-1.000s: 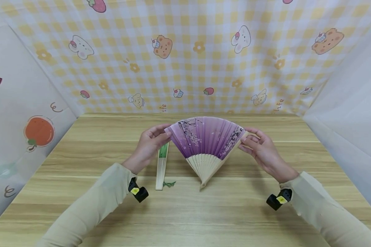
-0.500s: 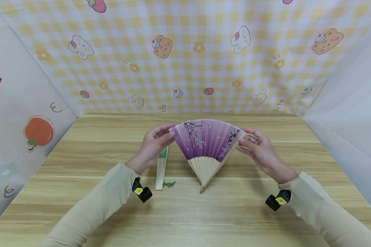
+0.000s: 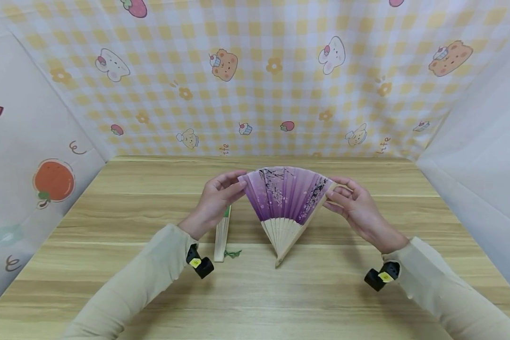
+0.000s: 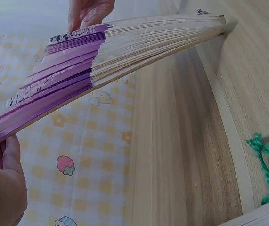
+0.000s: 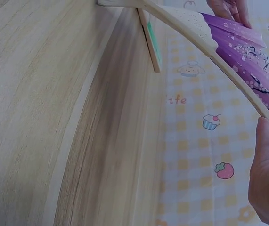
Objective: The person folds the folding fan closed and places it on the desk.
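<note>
A purple folding fan (image 3: pixel 286 196) with a blossom print and pale wooden ribs is partly spread between my two hands. My left hand (image 3: pixel 214 198) pinches the top of its left outer rib between thumb and fingers. On the opposite side my right hand (image 3: pixel 357 205) pinches the top of the right outer rib. The fan's pivot end points down toward me, close over the table. In the left wrist view the pleats of the fan (image 4: pixel 63 75) bunch in narrow folds. The right wrist view shows its outer guard stick (image 5: pixel 238 80) running to my fingers.
A folded green fan (image 3: pixel 222 236) lies on the wooden table (image 3: pixel 255 297), left of the purple one and partly behind my left hand. Its green tassel (image 3: pixel 233 253) lies beside its lower end. A yellow checked cloth (image 3: pixel 276 94) hangs behind the table.
My left hand has moved right, bringing the two outer ribs closer, so the purple fan's spread is narrower. The right hand has shifted slightly left. The pivot end sits a little nearer me.
</note>
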The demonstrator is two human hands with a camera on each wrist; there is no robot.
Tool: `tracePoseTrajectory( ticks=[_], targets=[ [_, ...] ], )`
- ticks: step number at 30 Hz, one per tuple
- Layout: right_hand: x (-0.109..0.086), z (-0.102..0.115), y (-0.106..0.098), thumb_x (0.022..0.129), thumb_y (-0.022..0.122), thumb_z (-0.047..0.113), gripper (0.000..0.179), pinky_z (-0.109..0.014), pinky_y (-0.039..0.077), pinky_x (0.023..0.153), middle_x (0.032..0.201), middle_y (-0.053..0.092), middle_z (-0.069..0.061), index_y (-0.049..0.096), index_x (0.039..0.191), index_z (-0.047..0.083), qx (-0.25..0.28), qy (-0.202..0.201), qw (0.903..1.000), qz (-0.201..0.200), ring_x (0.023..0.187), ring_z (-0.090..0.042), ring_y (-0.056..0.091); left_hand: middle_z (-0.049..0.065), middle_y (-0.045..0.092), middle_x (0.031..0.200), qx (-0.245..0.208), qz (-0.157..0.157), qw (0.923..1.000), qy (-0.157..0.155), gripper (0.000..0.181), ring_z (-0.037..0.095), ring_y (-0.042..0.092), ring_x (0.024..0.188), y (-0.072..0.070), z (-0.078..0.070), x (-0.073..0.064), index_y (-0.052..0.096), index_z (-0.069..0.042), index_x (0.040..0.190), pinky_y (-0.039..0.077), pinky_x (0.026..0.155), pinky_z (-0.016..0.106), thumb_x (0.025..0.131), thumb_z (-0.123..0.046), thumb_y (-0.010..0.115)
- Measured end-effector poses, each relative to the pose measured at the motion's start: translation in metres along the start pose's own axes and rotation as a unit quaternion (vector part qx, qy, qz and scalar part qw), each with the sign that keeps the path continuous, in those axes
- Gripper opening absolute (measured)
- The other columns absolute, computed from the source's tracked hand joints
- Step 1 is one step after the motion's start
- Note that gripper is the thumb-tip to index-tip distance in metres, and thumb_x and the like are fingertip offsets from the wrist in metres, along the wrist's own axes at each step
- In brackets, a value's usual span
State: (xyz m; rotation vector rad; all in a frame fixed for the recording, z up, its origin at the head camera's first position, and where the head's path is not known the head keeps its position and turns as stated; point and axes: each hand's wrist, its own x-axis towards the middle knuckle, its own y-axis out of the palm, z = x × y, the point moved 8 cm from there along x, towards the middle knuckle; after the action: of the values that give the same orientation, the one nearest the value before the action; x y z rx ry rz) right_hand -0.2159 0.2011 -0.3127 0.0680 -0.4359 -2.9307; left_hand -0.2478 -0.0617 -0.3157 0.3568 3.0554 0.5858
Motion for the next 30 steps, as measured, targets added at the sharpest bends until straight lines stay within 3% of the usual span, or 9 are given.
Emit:
tracePoseTrajectory(
  ticks=[8,30],
  targets=[
    [-0.0002,0.0006,0.0026,0.086,0.053,-0.003,0.026,-0.026,0.051,0.077,0.082,0.057,-0.001,0.048,0.108,0.009,-0.003,-0.001,1.0000,0.005,0.078,-0.012,0.058,0.004,0.051,0.092,0.000,0.004,1.0000,0.007,0.020,0.012,0.054,0.084,0.0041,0.0007,0.0011,0.060,-0.009,0.097,0.045,0.089,0.029,0.084,0.005,0.053],
    [0.0011,0.0032,0.0096,0.084,0.055,-0.004,0.028,-0.027,0.051,0.077,0.084,0.058,-0.002,0.045,0.109,0.005,0.018,-0.007,0.9997,0.017,0.078,-0.012,0.059,0.005,0.052,0.094,0.001,0.009,0.9999,0.006,0.020,0.013,0.054,0.085,0.0104,0.0022,0.0030,0.059,-0.005,0.102,0.045,0.089,0.031,0.084,0.003,0.054]
  ],
)
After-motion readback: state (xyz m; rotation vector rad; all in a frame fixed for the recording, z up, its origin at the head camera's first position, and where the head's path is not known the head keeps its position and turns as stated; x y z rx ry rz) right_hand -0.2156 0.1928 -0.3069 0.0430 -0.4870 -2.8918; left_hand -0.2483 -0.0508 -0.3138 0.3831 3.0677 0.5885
